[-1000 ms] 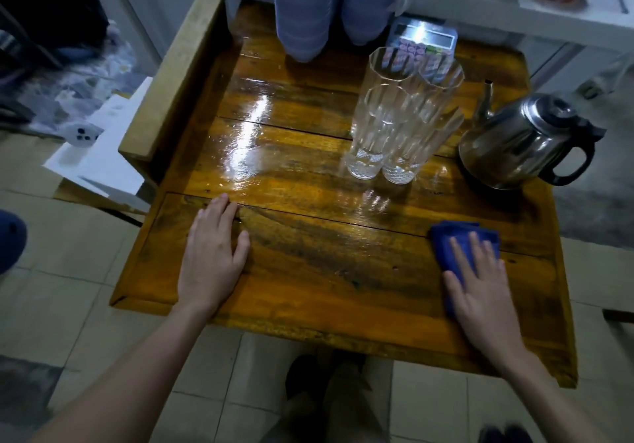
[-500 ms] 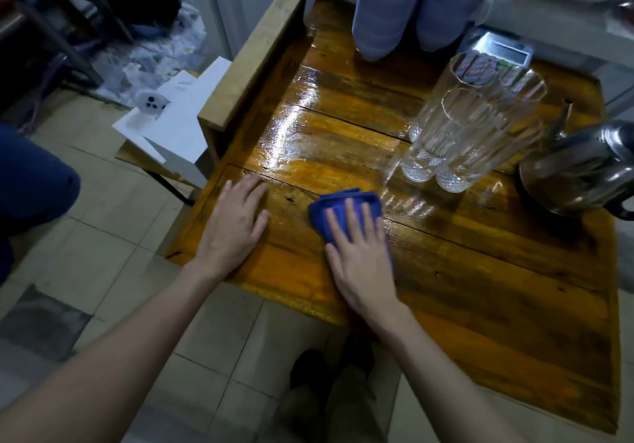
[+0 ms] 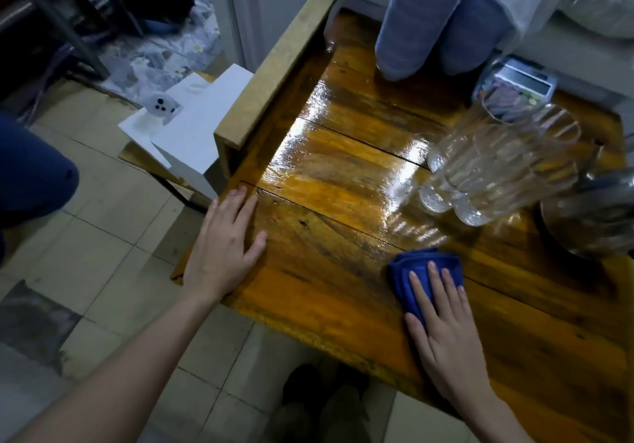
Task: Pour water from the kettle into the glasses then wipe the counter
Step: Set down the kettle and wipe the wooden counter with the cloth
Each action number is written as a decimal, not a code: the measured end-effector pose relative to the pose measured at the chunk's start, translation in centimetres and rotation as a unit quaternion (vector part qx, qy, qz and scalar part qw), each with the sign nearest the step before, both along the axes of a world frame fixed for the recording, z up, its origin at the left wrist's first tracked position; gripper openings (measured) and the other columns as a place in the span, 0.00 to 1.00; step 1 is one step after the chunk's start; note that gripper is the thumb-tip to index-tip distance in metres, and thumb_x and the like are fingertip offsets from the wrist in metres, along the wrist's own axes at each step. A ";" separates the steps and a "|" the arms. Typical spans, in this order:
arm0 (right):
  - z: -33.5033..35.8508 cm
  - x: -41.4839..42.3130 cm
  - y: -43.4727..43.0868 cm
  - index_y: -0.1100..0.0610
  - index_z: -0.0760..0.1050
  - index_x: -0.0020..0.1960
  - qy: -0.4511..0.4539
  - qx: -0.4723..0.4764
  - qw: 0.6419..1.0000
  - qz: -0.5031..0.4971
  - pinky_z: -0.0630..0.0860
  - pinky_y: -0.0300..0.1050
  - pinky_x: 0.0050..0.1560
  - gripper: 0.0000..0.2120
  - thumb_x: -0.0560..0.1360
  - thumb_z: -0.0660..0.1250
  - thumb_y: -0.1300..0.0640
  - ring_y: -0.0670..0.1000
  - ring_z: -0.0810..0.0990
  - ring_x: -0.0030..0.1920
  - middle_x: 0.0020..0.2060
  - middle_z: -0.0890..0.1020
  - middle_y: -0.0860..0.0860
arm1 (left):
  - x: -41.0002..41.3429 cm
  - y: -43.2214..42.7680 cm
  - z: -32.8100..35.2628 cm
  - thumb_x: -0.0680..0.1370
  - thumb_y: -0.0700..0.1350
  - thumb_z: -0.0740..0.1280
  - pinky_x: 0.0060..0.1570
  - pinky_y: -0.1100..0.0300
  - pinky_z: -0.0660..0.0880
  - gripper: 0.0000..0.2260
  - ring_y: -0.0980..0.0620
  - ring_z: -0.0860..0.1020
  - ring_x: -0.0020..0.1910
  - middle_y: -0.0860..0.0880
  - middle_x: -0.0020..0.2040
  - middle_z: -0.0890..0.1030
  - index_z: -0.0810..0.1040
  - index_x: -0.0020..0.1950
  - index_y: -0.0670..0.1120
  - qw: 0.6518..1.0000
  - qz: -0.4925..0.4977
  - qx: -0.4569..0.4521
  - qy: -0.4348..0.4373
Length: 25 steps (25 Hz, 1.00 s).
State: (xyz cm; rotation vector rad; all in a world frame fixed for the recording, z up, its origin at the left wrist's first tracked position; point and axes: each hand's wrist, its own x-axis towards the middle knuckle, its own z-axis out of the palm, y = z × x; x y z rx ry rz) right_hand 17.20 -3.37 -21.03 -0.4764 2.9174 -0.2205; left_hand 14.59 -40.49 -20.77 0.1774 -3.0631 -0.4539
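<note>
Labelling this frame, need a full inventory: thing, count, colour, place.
counter: 1, amber wood, centre
glasses: several, exact count unclear, clear, right middle
kettle: 1, steel, right edge, cut off
cloth: 1, blue, near right, under right hand
cup stacks: 2, blue-grey, back
calculator: 1, grey, behind glasses
boards: white, floor, left of counter
left hand: flat on the near left corner
right hand: flat, pressing cloth
</note>
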 end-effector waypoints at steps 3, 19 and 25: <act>-0.3 -3.1 -3.8 0.51 0.51 0.79 0.010 -0.004 1.000 -0.020 0.44 0.52 0.77 0.29 0.82 0.43 0.40 0.54 0.46 0.79 0.80 0.51 0.54 | -0.1 0.1 -0.2 0.80 0.60 0.51 0.76 0.50 0.49 0.31 0.49 0.54 0.77 0.44 0.78 0.56 0.55 0.78 0.43 1.000 0.000 -0.015 -0.015; 0.1 -11.8 -19.8 0.47 0.47 0.80 -0.003 -0.037 0.978 0.204 0.41 0.52 0.77 0.26 0.83 0.45 0.43 0.52 0.41 0.79 0.80 0.47 0.51 | -0.2 -0.1 -0.5 0.81 0.50 0.54 0.76 0.56 0.46 0.25 0.51 0.55 0.77 0.44 0.78 0.59 0.61 0.76 0.41 1.000 0.030 0.004 0.000; 0.7 -12.6 -11.3 0.44 0.44 0.79 -0.022 -0.013 0.989 0.143 0.41 0.51 0.78 0.28 0.81 0.40 0.38 0.49 0.39 0.79 0.80 0.43 0.50 | -0.3 -0.2 -0.9 0.80 0.50 0.54 0.76 0.53 0.49 0.25 0.50 0.57 0.77 0.44 0.77 0.61 0.62 0.75 0.41 0.999 0.030 0.016 0.012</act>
